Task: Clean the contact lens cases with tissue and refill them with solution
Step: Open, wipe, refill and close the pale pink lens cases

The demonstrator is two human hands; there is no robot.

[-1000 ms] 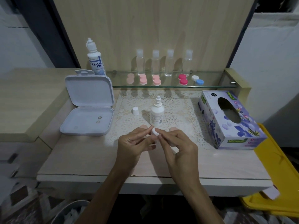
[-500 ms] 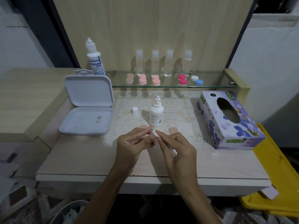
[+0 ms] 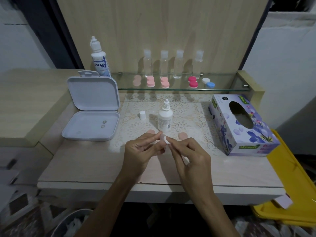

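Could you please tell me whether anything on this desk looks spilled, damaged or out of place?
Nothing looks spilled or damaged. The small solution bottle stands upright with its nozzle uncovered, its white cap set apart to the left. Two loose pink lids lie on the lace mat, which fits cleaning in progress.

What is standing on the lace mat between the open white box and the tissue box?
In the head view, a small white cap and an uncapped small white bottle stand between the open white box and the tissue box.
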